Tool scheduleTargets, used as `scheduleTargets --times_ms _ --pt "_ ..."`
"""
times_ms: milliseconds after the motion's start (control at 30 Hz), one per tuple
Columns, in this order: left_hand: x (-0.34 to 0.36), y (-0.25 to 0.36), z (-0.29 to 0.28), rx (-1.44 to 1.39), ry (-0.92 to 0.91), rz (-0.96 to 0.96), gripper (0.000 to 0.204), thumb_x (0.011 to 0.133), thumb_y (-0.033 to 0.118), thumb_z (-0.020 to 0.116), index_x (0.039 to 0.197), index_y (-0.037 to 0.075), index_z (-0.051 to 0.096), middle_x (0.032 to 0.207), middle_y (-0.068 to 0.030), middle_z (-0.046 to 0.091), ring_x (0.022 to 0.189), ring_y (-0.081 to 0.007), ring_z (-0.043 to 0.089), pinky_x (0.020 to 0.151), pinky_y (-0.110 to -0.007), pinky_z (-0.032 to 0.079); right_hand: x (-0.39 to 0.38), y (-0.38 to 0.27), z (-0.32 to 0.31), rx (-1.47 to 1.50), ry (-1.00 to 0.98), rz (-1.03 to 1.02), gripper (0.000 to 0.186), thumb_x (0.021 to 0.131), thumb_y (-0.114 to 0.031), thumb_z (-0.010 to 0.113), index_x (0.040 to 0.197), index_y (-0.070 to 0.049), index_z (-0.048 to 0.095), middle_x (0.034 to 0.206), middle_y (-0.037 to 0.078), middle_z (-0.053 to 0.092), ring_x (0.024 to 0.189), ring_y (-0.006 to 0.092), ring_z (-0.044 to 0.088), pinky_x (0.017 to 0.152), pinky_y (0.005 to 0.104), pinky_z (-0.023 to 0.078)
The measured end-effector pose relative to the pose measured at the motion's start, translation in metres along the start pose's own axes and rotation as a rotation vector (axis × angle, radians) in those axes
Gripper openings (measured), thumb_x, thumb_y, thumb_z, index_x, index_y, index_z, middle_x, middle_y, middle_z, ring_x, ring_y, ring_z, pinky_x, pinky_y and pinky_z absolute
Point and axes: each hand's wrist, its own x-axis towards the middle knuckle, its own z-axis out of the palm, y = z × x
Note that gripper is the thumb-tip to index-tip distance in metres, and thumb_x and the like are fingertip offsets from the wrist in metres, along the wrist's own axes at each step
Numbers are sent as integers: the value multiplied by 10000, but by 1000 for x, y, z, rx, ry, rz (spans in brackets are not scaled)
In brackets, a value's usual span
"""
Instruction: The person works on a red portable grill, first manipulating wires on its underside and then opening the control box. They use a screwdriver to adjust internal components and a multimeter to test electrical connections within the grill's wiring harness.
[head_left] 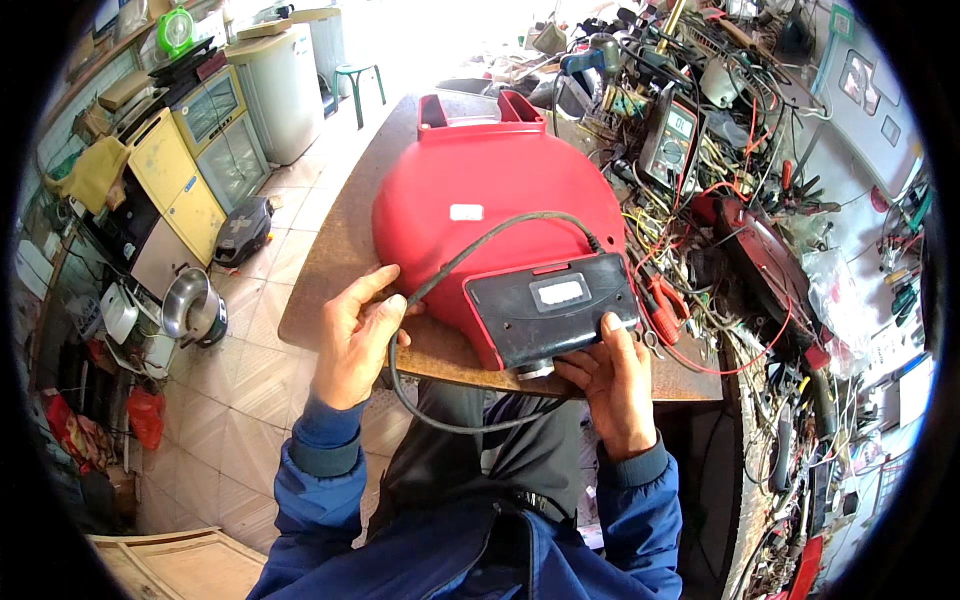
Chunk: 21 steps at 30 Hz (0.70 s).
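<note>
A red plastic appliance (470, 180) with a black panel (505, 320) and a round fitting at its front edge lies on the wooden table (320, 270). A black cable (450, 260) arches over it and loops down past the table edge. My left hand (355, 340) is at the appliance's left, thumb and fingers gripping the cable. My right hand (610, 385) grips the front right of the appliance, thumb on the black panel and fingers at its lower edge.
A pile of wires, tools and parts (760, 400) lines the right, with a multimeter (665, 140) and red-handled pliers (662, 305). On the floor at left stand a steel pot (188, 305), a dark case (242, 232), cabinets (215, 150) and a green stool (358, 72).
</note>
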Motion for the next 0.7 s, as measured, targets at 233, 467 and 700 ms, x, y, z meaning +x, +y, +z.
scheduleTargets --times_ms 233,467,700 --pt "-5 -16 8 -14 45 167 415 1024 119 692 1375 -97 641 1504 -207 584 960 -145 697 717 -285 575 4 -11 -20 -99 -100 199 559 1035 -435 724 1283 50 597 1012 221 744 802 322 794 678 396 669" --pt "-12 -12 7 435 96 387 366 965 110 732 1302 -27 695 1550 -203 546 1177 -209 655 981 -343 544 -8 -12 -43 -463 -15 -70 341 984 -195 831 1142 69 683 906 100 761 685 112 694 595 263 568" --pt "-33 40 51 780 -1 737 326 788 122 816 1073 6 708 1220 -173 651 1195 -352 623 1043 -464 502 6 -3 -48 -845 145 -921 354 868 -62 812 1181 25 672 1077 180 713 947 252 714 844 365 575"
